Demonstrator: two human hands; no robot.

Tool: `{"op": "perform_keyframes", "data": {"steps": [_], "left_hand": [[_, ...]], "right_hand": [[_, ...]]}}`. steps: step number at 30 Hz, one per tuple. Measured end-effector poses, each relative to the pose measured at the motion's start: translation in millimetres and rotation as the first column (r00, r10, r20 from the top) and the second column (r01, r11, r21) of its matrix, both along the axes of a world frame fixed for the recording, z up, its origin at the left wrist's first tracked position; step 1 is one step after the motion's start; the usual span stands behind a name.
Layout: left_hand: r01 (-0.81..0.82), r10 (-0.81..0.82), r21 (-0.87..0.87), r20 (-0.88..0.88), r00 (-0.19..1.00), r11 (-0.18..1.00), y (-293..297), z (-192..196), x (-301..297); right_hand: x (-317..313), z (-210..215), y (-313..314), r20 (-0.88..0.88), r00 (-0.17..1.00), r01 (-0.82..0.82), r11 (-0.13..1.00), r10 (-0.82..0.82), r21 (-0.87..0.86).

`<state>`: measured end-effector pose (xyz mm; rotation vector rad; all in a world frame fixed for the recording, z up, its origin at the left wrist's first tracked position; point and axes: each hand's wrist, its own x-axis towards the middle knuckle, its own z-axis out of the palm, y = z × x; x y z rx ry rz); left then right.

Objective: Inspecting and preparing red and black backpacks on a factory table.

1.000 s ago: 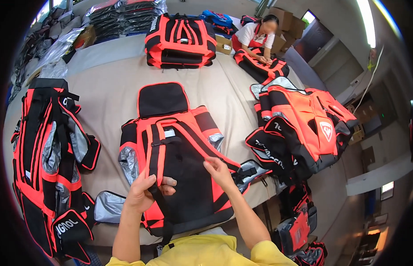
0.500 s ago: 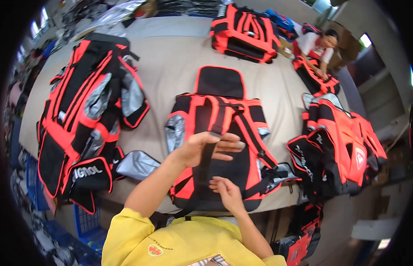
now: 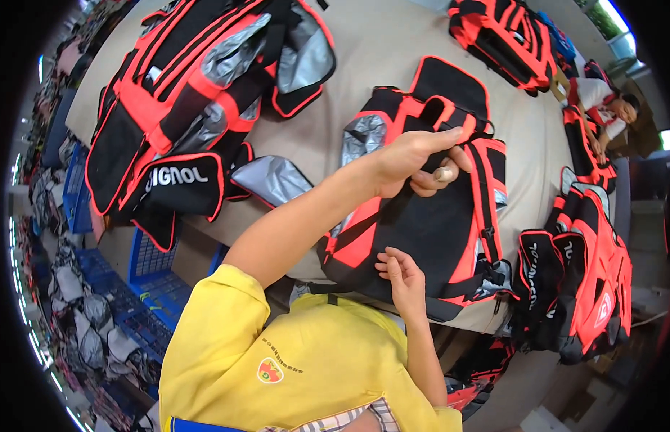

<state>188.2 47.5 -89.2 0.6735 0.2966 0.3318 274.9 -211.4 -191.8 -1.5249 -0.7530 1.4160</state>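
Observation:
My left hand (image 3: 425,164) is closed around a black webbing strap (image 3: 362,222) above the middle of a black and neon-coral backpack (image 3: 414,241). The strap runs from the hand down to the bag's lower left side. The backpack lies with its shoulder straps (image 3: 484,191) facing up and its black top flap (image 3: 450,88) spread out at the far end. My right hand (image 3: 405,282) hovers over the near part of the bag, its fingers loosely bent and apart, with nothing seen in them.
A larger black and coral bag (image 3: 144,108) with silver lining lies at left, its silver-lined pocket (image 3: 273,180) reaching toward my left arm. More bags (image 3: 597,277) lie at right and far right. Blue crates (image 3: 158,281) stand below the table edge. A person (image 3: 601,108) works at far right.
The view has swung, so the bags appear shifted. My left hand has gone from open fingers with the strap across them to a closed grip. My right hand stays low over the bag.

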Motion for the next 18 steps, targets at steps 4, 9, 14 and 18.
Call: {"op": "perform_keyframes", "data": {"steps": [4, 9, 14, 18], "left_hand": [[-0.029, 0.028, 0.034, 0.028, 0.999, 0.999, -3.1, 4.9, -9.5], [-0.028, 0.034, 0.107, -0.055, 0.998, 0.994, -3.4, 12.4, -10.9], [0.045, 0.030, 0.274, -0.262, 0.965, 0.961, -4.6, -16.0, -9.7], [-0.100, 0.236, 0.318, -0.422, 0.875, 0.943, -12.0, -61.5, -35.6]], "right_hand": [[-8.3, -7.1, -9.6, 0.041, 0.997, -0.058, 0.998, 0.060, -0.033], [-6.1, -16.8, -6.7, 0.295, 0.904, -0.296, 0.951, 0.309, -0.088], [2.6, -33.4, -6.3, 0.167, 0.924, -0.339, 0.938, 0.345, -0.065], [-6.3, -8.3, -8.4, 0.509, 0.777, -0.427, 0.904, 0.371, -0.008]]}}
